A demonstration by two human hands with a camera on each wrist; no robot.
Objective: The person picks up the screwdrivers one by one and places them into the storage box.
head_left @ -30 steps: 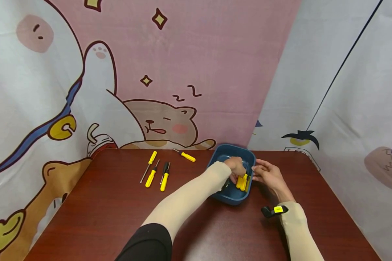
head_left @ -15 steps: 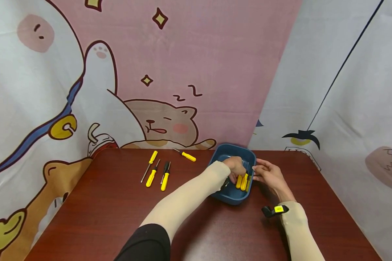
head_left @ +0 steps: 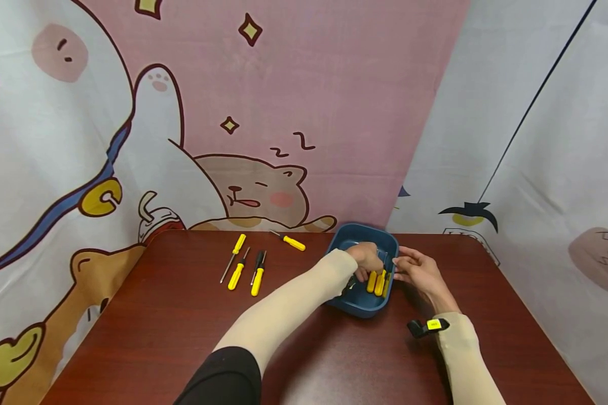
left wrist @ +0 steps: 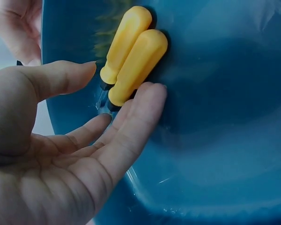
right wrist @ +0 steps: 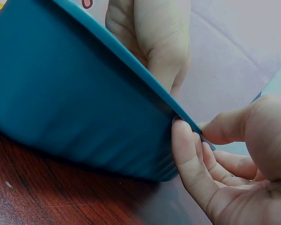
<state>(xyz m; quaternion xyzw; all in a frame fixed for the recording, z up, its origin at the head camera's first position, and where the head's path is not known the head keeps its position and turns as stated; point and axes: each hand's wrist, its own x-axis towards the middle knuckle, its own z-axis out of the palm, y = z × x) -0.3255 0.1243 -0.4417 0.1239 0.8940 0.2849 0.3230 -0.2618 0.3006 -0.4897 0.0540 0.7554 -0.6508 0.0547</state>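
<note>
Loose screwdrivers [head_left: 256, 281]: on the table [head_left: 157, 326];
Left hand [head_left: 366, 259]: inside the blue bin [head_left: 357, 312]; grip spread around two yellow-handled screwdrivers [left wrist: 140, 65] (contact unclear);
Right hand [head_left: 421, 274]: pinches the bin's rim [right wrist: 136, 65];
Change: hardly any this past second; both hands keep their places, so work stays at those yellow-handled screwdrivers

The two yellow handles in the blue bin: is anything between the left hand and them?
Nothing visible is: the left hand reaches into the blue bin, its thumb to one side of the yellow handles and its fingers to the other. The right hand holds the bin's rim, clear of them.
</note>
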